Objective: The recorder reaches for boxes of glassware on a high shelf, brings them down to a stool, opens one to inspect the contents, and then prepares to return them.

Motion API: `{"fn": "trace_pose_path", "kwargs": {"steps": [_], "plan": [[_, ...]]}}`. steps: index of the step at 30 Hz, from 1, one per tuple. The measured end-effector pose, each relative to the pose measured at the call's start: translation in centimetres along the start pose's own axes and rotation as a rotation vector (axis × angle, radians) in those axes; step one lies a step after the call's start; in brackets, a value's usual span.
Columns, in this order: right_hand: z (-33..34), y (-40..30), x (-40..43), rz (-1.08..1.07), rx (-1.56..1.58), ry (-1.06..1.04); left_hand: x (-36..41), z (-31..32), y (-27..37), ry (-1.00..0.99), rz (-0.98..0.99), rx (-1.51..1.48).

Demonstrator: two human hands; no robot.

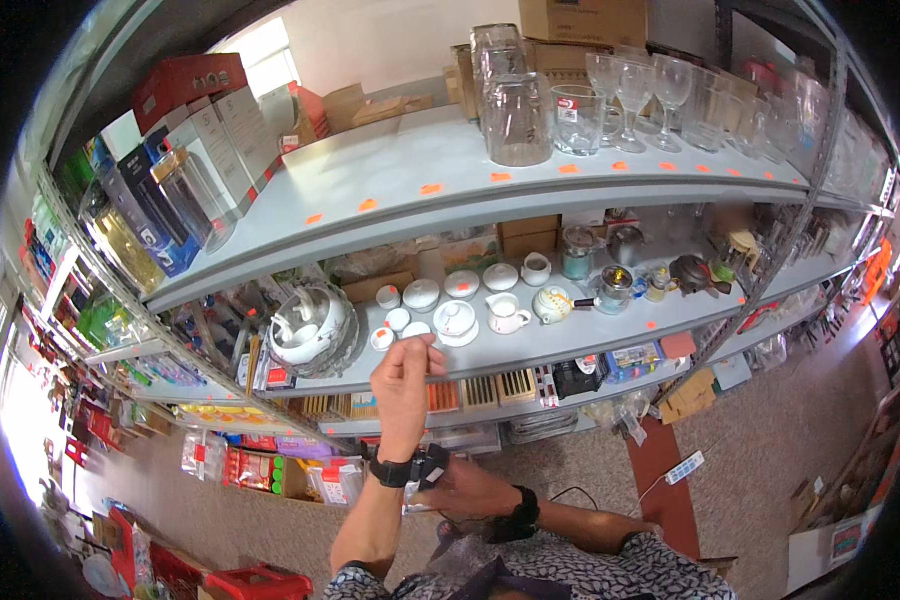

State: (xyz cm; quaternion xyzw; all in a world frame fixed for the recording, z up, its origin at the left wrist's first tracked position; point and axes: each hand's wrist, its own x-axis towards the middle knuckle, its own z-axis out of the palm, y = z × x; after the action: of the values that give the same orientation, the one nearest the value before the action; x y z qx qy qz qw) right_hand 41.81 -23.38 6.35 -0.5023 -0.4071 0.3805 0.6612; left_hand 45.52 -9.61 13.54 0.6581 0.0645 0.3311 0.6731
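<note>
My left hand (pixel 405 375) is raised in front of the middle shelf, its fingers curled in and nothing visible in them. Just beyond its fingertips stand small white cups (pixel 398 319) and a lidded white tea bowl on a saucer (pixel 455 320). My right hand (pixel 469 486), somewhat blurred, lies at my left wrist beside a black wrist strap with a small device (pixel 427 466); its fingertips are partly hidden. Along the same shelf are a white pitcher (pixel 506 313), a white teapot with a dark side handle (pixel 553 304) and a large white bowl (pixel 307 330) in plastic wrap.
The upper shelf (pixel 390 161) holds glass tumblers (pixel 517 120), stemmed glasses (pixel 669 86) and boxes. Metal uprights (pixel 802 187) stand at the sides. Packaged goods (pixel 255 469) lie low at left, a red stool (pixel 259 581) nearer. A power strip (pixel 684 466) lies on the floor at right.
</note>
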Motion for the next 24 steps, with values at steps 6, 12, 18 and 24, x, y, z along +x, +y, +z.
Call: {"fn": "trace_pose_path", "kwargs": {"steps": [6, 12, 18, 24], "plan": [[0.0, 1.8, 0.7, -0.058, 0.148, 0.249, -0.7, 0.6, -3.0, -0.222, -0.074, 0.282], [-0.2, 1.5, 0.2, 0.14, 0.154, 0.408, -0.6, 0.8, -5.4, -0.281, -0.327, 0.078], [-0.6, 2.3, -0.2, 0.095, 0.173, 0.464, -0.9, -0.5, -8.3, -0.188, -0.582, -0.48], [-1.2, 1.1, -1.0, 0.269, 0.149, 0.466, -2.2, -2.0, -12.1, -0.144, -0.651, -0.427]]}}
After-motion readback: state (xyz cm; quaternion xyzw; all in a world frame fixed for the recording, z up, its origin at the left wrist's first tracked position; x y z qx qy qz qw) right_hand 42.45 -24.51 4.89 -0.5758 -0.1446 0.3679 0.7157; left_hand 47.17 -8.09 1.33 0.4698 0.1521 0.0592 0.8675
